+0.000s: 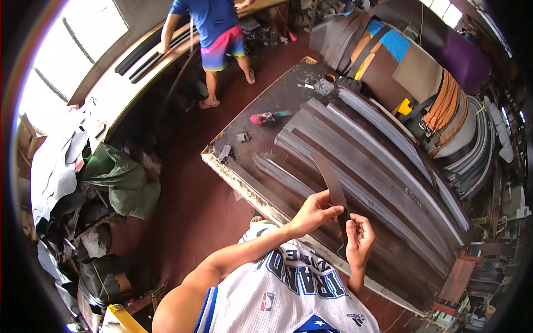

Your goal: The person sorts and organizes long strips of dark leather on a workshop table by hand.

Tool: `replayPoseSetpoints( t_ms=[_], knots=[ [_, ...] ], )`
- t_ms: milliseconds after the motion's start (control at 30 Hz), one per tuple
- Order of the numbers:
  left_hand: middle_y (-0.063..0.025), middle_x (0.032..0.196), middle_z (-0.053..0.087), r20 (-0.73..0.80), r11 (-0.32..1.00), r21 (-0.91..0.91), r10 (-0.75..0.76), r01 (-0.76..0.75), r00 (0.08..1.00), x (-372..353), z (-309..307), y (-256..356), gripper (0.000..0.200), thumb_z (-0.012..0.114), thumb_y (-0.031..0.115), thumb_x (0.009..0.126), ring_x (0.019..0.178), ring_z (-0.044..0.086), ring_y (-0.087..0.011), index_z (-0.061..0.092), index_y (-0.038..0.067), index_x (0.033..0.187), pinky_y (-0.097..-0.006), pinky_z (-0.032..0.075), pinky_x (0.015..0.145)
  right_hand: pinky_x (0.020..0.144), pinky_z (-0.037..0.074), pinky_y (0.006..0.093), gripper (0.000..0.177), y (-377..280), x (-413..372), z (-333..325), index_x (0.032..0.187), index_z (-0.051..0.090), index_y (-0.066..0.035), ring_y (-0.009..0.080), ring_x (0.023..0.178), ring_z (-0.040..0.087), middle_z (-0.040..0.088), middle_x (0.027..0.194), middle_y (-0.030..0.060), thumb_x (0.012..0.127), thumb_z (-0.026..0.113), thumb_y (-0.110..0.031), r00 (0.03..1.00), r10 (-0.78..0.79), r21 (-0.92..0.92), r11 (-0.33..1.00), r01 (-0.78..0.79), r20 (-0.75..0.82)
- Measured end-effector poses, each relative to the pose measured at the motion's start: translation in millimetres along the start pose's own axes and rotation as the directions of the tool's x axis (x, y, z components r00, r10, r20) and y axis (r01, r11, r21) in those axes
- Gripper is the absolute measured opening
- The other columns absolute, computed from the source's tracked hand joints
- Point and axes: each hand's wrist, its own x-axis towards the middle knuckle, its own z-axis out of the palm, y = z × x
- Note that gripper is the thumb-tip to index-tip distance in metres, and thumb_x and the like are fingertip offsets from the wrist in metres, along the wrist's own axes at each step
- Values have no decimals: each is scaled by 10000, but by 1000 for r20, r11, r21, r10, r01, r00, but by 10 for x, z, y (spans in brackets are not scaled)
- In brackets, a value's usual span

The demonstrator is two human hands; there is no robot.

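My left hand (316, 212) and right hand (360, 240) pinch one leather strip (332, 183) over the near edge of the workbench (240, 180); a slack pinch might drop it among the stacked strips (361, 161).

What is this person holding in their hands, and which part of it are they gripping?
A dark leather strip, pinched near its lower end: left hand higher up, right hand just below.
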Motion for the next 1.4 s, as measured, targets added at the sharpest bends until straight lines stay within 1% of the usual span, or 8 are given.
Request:
replayPoseSetpoints(
  t_ms=[200, 300, 667, 933, 1000, 1067, 1133, 1400],
  knots=[
    [18, 938, 632, 48, 994, 83, 68, -72, 997, 12, -23, -32, 210, 644, 119, 912, 834, 565, -56, 596, 15, 1088, -239, 480, 714, 594, 391, 202, 135, 16, 165, -106, 835, 611, -9, 21, 658, 469, 564, 729, -42, 903, 648, -119, 981, 125, 21, 991, -129, 146],
    [-15, 963, 643, 79, 985, 168, 31, -44, 996, 46, -36, -45, 200, 647, 122, 912, 906, 585, -88, 609, 2, 1067, -272, 483, 840, 585, 391, 204, 148, 50, 194, -143, 819, 598, -8, 19, 650, 474, 565, 722, -43, 895, 654, -121, 975, 112, 30, 992, -120, 192],
    [-10, 933, 623, 156, 996, 77, 34, -47, 987, 85, 46, -82, 194, 629, 150, 928, 876, 588, -84, 596, 17, 1066, -267, 509, 762, 626, 403, 177, 94, 72, 101, -150, 856, 592, -33, 10, 688, 485, 566, 772, -52, 856, 679, -69, 967, 167, 312, 924, -222, 193],
    [0, 875, 628, 48, 990, 102, -98, 93, 994, 73, 57, -59, 153, 674, 150, 878, 802, 590, -95, 617, 56, 984, -280, 499, 705, 604, 396, 182, 146, 75, 138, -181, 820, 578, -86, 15, 667, 468, 529, 746, -67, 812, 712, -143, 947, 230, 221, 934, -280, 223],
    [-5, 863, 636, 75, 995, 0, -97, 98, 992, 76, 96, -62, 118, 659, 128, 879, 779, 597, -102, 614, 59, 963, -269, 502, 668, 588, 379, 180, 135, 13, 146, -228, 808, 573, -93, 12, 645, 457, 512, 728, -72, 828, 696, -145, 923, 233, 282, 904, -322, 305],
    [-12, 866, 650, 52, 989, -86, -119, 124, 991, 98, 109, -211, 105, 658, 105, 881, 766, 599, -91, 630, 55, 968, -242, 487, 676, 616, 405, 182, 114, 127, 151, -288, 842, 586, -76, 21, 680, 485, 545, 766, -54, 826, 695, -103, 943, 146, 214, 953, -215, 298],
    [-17, 869, 664, 80, 966, -220, -122, 137, 989, 101, 146, -205, 138, 652, 80, 891, 758, 596, -75, 628, 44, 1022, -231, 482, 674, 659, 433, 189, 134, 67, 150, -264, 888, 596, -47, 38, 740, 518, 578, 827, -27, 809, 704, -52, 941, 139, 439, 857, -271, 309],
    [-25, 886, 668, 91, 946, -283, -136, 156, 987, 84, 160, -172, 146, 667, 53, 880, 756, 584, -71, 623, 37, 1018, -221, 464, 670, 713, 445, 206, 152, 104, 128, -320, 912, 595, -26, 56, 797, 545, 613, 870, 16, 805, 701, -48, 920, 140, 518, 790, -326, 366]
  ],
)
